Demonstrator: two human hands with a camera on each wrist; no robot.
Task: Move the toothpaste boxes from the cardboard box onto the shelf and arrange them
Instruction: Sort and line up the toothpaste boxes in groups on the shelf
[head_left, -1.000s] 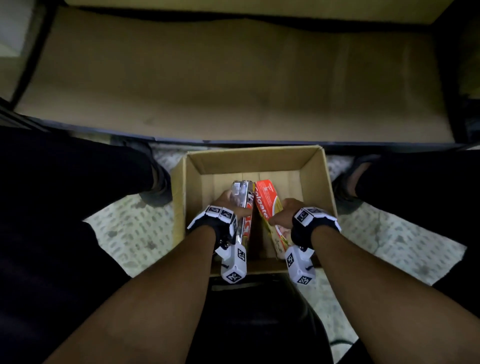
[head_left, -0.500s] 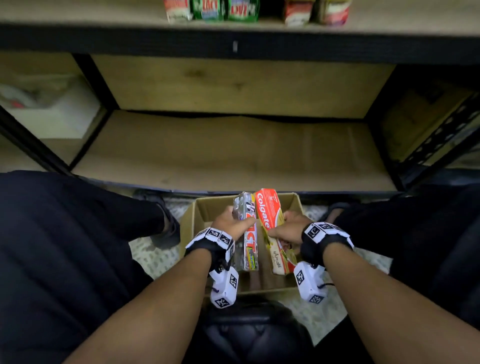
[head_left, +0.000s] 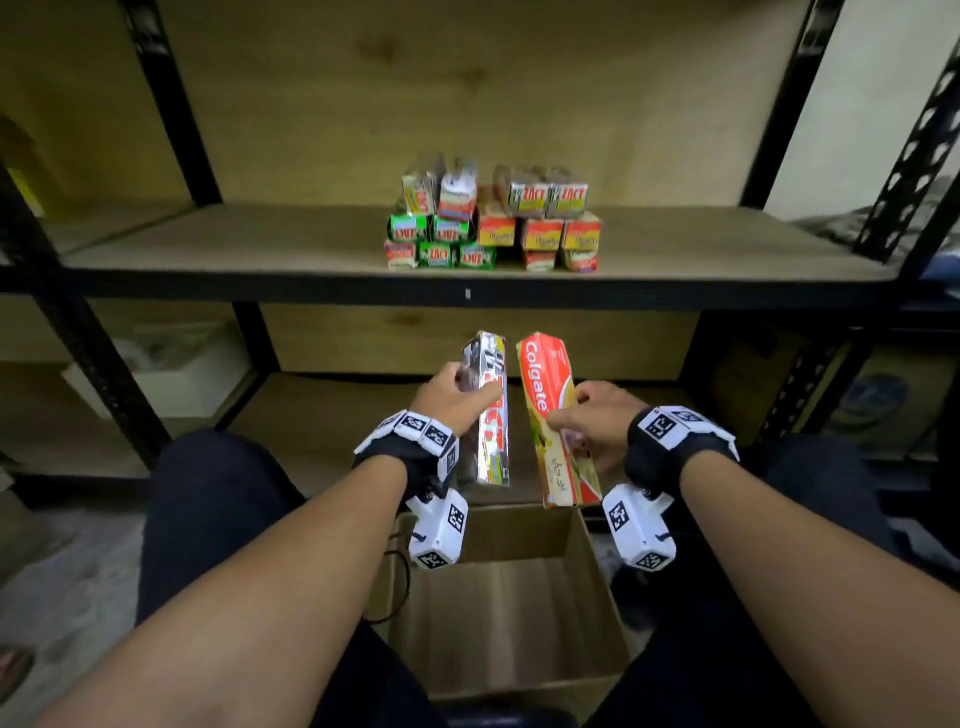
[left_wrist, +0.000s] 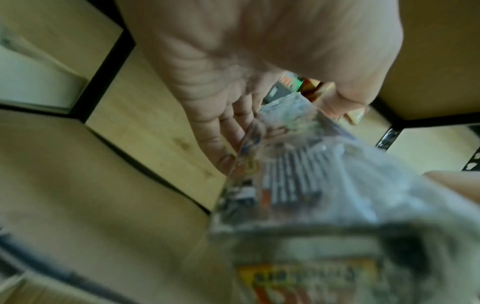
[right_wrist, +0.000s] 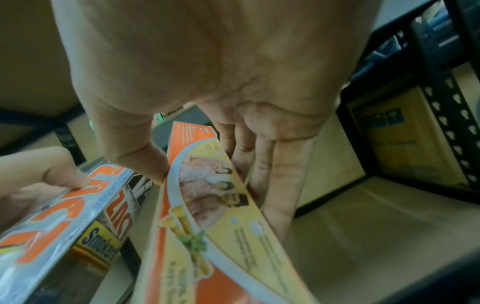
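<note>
My left hand (head_left: 453, 396) gripped a silver Zact box (head_left: 490, 410), my right hand (head_left: 597, 421) a Colgate box (head_left: 550, 415), below the wooden shelf (head_left: 260, 244) of stacked toothpaste boxes (head_left: 493, 218).

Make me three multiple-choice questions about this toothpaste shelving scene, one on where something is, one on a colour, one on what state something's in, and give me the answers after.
1. Where is the stack of toothpaste boxes?
A. On the shelf board above the hands
B. Inside the cardboard box
C. On the floor at the left

2. What main colour is the Colgate box in the right hand?
A. Blue
B. Red
C. Black

3. What is the left hand doing?
A. Hanging open and idle
B. Pressing flat on the shelf
C. Gripping a silver box

Answers:
1. A, the stack sits at the middle of the upper shelf.
2. B, its lettered face is red, with yellow lower down.
3. C, thumb and fingers wrap round the silver box, held above the cardboard box.
</note>
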